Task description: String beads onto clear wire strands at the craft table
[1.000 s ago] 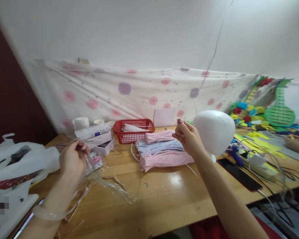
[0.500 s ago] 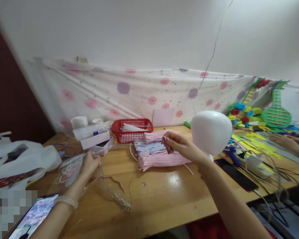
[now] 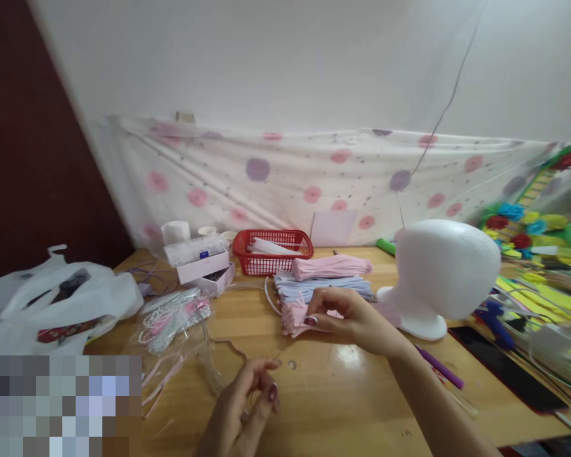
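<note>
My right hand is raised in front of the pink strip bundles and the blue bundle, thumb and fingertips pinched together; whatever they hold is too small to name. Lower and to the left, my left hand hovers over the wooden table with thumb and fingers curved apart, close to a clear bag with small pieces. Behind my left hand lies a packet of beads and pink trims. A white foam head stands to the right of my right hand.
A red basket holds white strips at the back, beside white boxes. A white plastic bag sits at the left. On the right are a black phone, a blue glue gun, cables, a purple stick and paper flowers.
My left hand has left the packet and moved right and toward me. My right hand is slightly lower, still pinched. The view has turned left, so the foam head appears farther right.
</note>
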Demonstrator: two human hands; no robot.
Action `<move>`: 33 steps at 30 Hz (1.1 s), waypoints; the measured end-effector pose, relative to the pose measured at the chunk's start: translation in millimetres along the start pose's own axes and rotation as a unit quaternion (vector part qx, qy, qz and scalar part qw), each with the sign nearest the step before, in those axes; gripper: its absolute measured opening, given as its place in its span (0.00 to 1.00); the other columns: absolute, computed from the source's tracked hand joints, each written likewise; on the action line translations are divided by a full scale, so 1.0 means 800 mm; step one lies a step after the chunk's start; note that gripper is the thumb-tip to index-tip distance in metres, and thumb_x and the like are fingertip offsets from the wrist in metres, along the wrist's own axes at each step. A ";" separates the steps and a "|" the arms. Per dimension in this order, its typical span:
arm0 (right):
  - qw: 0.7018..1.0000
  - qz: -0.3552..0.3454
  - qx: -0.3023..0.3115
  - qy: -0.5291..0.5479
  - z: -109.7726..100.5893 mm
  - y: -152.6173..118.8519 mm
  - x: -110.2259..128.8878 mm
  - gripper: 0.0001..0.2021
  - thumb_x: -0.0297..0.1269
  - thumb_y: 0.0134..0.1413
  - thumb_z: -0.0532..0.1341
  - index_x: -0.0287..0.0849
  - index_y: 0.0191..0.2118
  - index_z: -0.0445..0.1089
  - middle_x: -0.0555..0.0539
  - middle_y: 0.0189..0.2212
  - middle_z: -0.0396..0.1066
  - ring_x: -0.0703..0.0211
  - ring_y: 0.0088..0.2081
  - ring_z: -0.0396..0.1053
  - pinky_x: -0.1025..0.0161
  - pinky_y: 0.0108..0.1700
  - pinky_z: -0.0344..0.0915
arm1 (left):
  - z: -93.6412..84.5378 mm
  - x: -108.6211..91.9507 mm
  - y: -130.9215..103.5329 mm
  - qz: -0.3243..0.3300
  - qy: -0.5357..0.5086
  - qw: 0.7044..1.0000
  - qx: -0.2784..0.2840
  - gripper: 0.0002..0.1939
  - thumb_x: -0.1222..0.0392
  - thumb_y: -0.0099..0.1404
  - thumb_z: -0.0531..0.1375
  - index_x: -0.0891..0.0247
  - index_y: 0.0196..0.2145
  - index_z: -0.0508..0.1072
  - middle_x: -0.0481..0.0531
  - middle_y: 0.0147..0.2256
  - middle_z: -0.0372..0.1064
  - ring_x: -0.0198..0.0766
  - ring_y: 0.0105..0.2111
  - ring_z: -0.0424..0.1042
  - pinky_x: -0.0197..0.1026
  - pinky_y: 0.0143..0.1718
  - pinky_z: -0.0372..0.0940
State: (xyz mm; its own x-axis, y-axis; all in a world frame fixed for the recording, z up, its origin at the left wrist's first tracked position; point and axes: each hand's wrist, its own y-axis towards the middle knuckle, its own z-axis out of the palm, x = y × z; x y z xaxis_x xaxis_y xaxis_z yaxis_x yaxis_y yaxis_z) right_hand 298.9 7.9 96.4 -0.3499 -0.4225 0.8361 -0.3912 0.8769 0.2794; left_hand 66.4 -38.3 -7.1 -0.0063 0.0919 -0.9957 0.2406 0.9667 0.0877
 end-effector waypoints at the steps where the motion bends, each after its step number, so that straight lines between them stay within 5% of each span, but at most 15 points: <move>1: 1.000 0.006 -0.001 -0.010 -0.001 -0.001 -0.001 0.11 0.45 0.56 0.63 0.43 0.30 0.69 0.51 0.25 0.68 0.64 0.27 0.64 0.66 0.29 0.61 | 0.009 0.004 -0.008 -0.010 -0.004 0.999 -0.031 0.21 0.36 0.60 0.57 0.53 0.42 0.74 0.53 0.32 0.70 0.45 0.36 0.70 0.44 0.44 0.65; 5: 0.994 0.007 -0.082 -0.077 -0.008 -0.015 -0.019 0.13 0.47 0.55 0.62 0.43 0.28 0.68 0.51 0.23 0.66 0.63 0.26 0.62 0.66 0.28 0.59 | 0.019 0.012 -0.006 -0.027 -0.103 0.983 -0.146 0.21 0.36 0.59 0.58 0.57 0.34 0.72 0.47 0.22 0.60 0.36 0.25 0.62 0.38 0.31 0.62; 9: 0.982 0.015 -0.184 -0.040 0.007 -0.038 -0.060 0.20 0.53 0.58 0.58 0.43 0.23 0.64 0.52 0.19 0.60 0.64 0.23 0.57 0.66 0.24 0.56 | 0.010 0.021 0.009 0.016 -0.210 0.960 -0.183 0.21 0.39 0.60 0.60 0.62 0.32 0.72 0.44 0.20 0.58 0.32 0.22 0.60 0.35 0.29 0.62; 15: 0.955 0.044 -0.275 0.102 0.068 -0.052 -0.105 0.20 0.53 0.61 0.55 0.44 0.25 0.63 0.51 0.21 0.60 0.62 0.23 0.60 0.64 0.26 0.60 | 0.018 0.045 0.004 0.031 0.006 0.989 -0.148 0.21 0.46 0.69 0.50 0.63 0.40 0.75 0.57 0.37 0.74 0.40 0.38 0.72 0.42 0.44 0.67; 20: 0.984 0.029 -0.173 -0.004 0.098 -0.048 -0.110 0.12 0.47 0.58 0.59 0.45 0.34 0.73 0.45 0.31 0.73 0.55 0.35 0.71 0.64 0.36 0.68 | 0.024 0.058 0.002 0.031 0.186 0.977 -0.103 0.21 0.56 0.70 0.46 0.64 0.53 0.70 0.63 0.49 0.72 0.44 0.49 0.71 0.48 0.51 0.66; 26: 0.993 0.082 -0.074 -0.027 0.134 -0.049 -0.101 0.11 0.40 0.60 0.56 0.45 0.36 0.74 0.45 0.33 0.76 0.55 0.37 0.74 0.63 0.40 0.68 | 0.039 0.058 0.015 0.039 0.240 0.967 -0.081 0.19 0.60 0.69 0.45 0.61 0.51 0.71 0.59 0.47 0.74 0.42 0.47 0.73 0.46 0.49 0.68; 33: 0.980 0.144 -0.130 -0.050 0.135 -0.062 -0.087 0.09 0.36 0.61 0.57 0.42 0.35 0.74 0.46 0.32 0.74 0.58 0.36 0.70 0.65 0.38 0.63 | 0.022 0.098 0.023 0.073 0.200 0.977 -0.007 0.16 0.51 0.66 0.53 0.61 0.47 0.70 0.58 0.40 0.78 0.42 0.39 0.78 0.41 0.40 0.73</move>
State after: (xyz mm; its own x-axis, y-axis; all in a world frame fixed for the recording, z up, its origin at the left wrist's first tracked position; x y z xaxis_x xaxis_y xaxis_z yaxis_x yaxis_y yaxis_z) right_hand 250.4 -30.8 -26.4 -0.5004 -0.1588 0.8511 -0.0387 0.9862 0.1612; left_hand 87.4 -17.3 -84.2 -0.3519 0.3130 -0.8821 0.2543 0.9390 0.2317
